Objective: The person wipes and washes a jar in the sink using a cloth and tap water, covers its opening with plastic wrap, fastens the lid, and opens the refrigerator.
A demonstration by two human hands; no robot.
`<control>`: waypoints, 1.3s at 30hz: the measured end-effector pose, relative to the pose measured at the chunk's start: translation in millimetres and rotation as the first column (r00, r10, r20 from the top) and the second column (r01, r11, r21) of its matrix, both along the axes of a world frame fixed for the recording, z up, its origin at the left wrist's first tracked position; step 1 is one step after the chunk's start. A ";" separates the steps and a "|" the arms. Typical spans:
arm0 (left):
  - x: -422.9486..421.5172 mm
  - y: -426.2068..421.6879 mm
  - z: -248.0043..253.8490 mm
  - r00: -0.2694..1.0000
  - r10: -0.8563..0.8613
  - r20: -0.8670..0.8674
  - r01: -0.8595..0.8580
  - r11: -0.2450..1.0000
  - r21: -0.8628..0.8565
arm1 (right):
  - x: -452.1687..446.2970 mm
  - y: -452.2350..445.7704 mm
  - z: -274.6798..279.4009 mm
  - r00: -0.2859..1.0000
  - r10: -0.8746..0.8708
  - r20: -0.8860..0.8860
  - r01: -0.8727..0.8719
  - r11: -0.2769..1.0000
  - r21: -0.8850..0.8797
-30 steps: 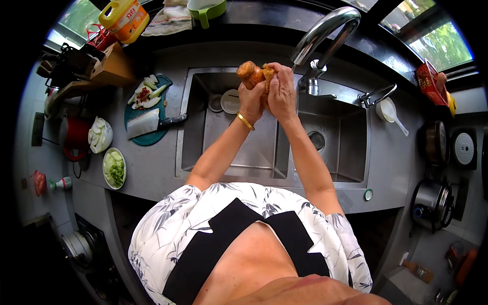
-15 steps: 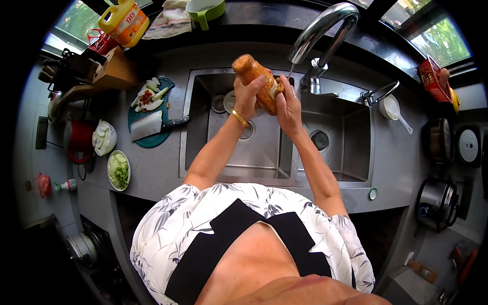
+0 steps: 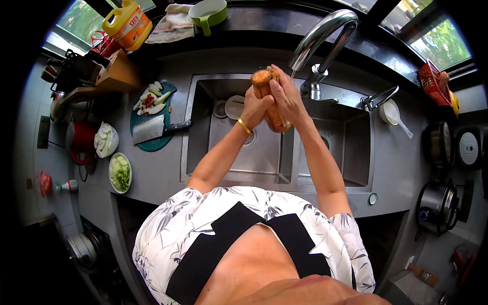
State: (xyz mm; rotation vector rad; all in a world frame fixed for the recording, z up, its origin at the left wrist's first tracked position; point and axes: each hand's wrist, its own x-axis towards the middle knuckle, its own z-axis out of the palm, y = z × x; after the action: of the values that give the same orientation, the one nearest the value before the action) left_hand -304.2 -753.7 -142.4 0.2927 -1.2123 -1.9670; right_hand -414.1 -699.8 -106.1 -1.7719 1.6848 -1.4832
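Over the left basin of the steel sink (image 3: 239, 179), a jar (image 3: 275, 121) with orange-brown contents is held tilted between both hands. My left hand (image 3: 257, 108) grips its left side, with a gold bangle at the wrist. My right hand (image 3: 288, 99) wraps over its upper right side, close beneath the faucet (image 3: 325, 38). Both hands are closed, and fingers hide much of the jar's middle. A small white dish (image 3: 234, 105) sits in the basin behind my left hand.
Left of the sink, a cleaver (image 3: 150, 129) lies on a green cutting board (image 3: 152, 145) with sliced vegetables. Nearby stand a bowl of white slices (image 3: 105, 140) and a plate of chopped greens (image 3: 120, 173). On the right are a white ladle (image 3: 396, 116) and a small green-rimmed lid (image 3: 373, 198).
The jar has turned more upright and come slightly down and right. My right hand has shifted up over its upper part. The view has tilted slightly.
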 end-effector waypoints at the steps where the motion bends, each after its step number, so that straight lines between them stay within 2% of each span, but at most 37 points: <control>1: 1.4 -0.4 -3.5 1.000 -0.007 0.016 0.007 1.000 -0.030 | 2.7 5.0 -1.4 0.999 -0.024 -0.021 0.023 0.999 -0.034; 4: 1.5 -1.0 -11.3 1.000 -0.012 -0.014 0.011 0.999 -0.031 | 14.7 13.2 -2.1 0.985 -0.128 -0.117 0.112 0.985 -0.132; 7: 1.0 -0.1 -7.4 1.000 -0.016 -0.025 0.015 1.000 -0.008 | 19.8 12.2 6.0 0.967 -0.193 -0.169 0.169 0.975 -0.145; 10: 3.8 -2.6 4.9 0.999 -0.053 -0.011 0.053 0.998 0.017 | 11.6 6.9 20.1 0.997 -0.068 -0.035 0.069 0.997 0.026; 13: 1.8 -0.4 8.6 0.997 -0.068 -0.021 0.069 0.998 0.017 | 3.3 -3.1 15.0 0.964 0.013 0.266 -0.028 0.998 0.054; 14: 0.3 0.2 8.2 0.997 -0.067 -0.027 0.067 0.998 0.011 | -3.4 -6.5 15.9 0.945 0.000 0.328 -0.049 0.989 0.141; 18: -1.7 4.9 10.3 0.998 -0.059 0.009 0.060 0.998 -0.036 | -9.2 -1.9 26.6 0.879 -0.001 0.476 -0.126 0.964 0.234; 21: -2.1 7.3 2.2 0.996 -0.047 0.069 0.054 0.994 -0.095 | -18.6 -6.7 6.9 0.838 0.008 0.545 -0.193 0.940 0.283; 24: -2.4 8.4 -3.0 0.996 -0.017 0.090 0.026 0.995 -0.101 | -19.9 -5.3 -1.5 0.766 0.000 0.643 -0.253 0.919 0.302; 26: 0.9 7.0 -0.7 0.998 -0.020 0.066 0.024 0.998 -0.060 | -18.5 1.1 -13.3 0.648 -0.089 0.756 -0.276 0.898 0.342; 29: 1.4 -2.5 -0.9 0.998 -0.062 -0.004 0.062 0.998 -0.018 | -3.3 15.2 -12.7 0.414 -0.197 0.889 -0.266 0.907 0.325; 30: 1.8 -6.7 -4.0 0.996 -0.080 -0.029 0.080 0.997 -0.005 | -3.3 15.4 -20.8 0.283 -0.212 0.935 -0.304 0.905 0.298; 33: 0.1 -21.7 -7.3 0.997 -0.072 0.004 0.072 0.997 0.019 | -8.2 26.3 -33.9 0.267 -0.113 0.957 -0.393 0.894 0.215; 34: 0.0 -24.0 -1.9 0.991 -0.123 -0.056 0.126 0.991 0.055 | -1.2 35.4 -27.9 0.287 -0.016 0.958 -0.406 0.904 0.137; 35: -2.6 -28.0 4.8 0.983 -0.147 -0.111 0.154 0.986 0.062 | -0.3 33.1 -36.2 0.287 -0.029 0.957 -0.386 0.911 0.144; 36: -3.0 -29.6 13.1 0.973 -0.168 -0.161 0.181 0.981 0.073 | -4.0 37.2 -34.2 0.631 0.055 0.774 -0.320 0.927 0.195; 37: -0.1 -27.5 14.7 0.961 -0.187 -0.206 0.209 0.974 0.092 | -4.6 44.7 -33.0 0.874 0.110 0.473 -0.239 0.945 0.222; 39: 2.7 -29.8 15.0 0.972 -0.164 -0.168 0.174 0.984 0.046 | -0.4 43.7 -24.9 0.845 0.071 0.531 -0.230 0.943 0.240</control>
State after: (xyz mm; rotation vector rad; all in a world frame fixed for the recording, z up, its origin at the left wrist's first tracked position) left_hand -301.5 -783.5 -127.4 0.0571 -1.1033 -2.1320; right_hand -414.5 -656.1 -131.0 -1.1781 1.3617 -1.3854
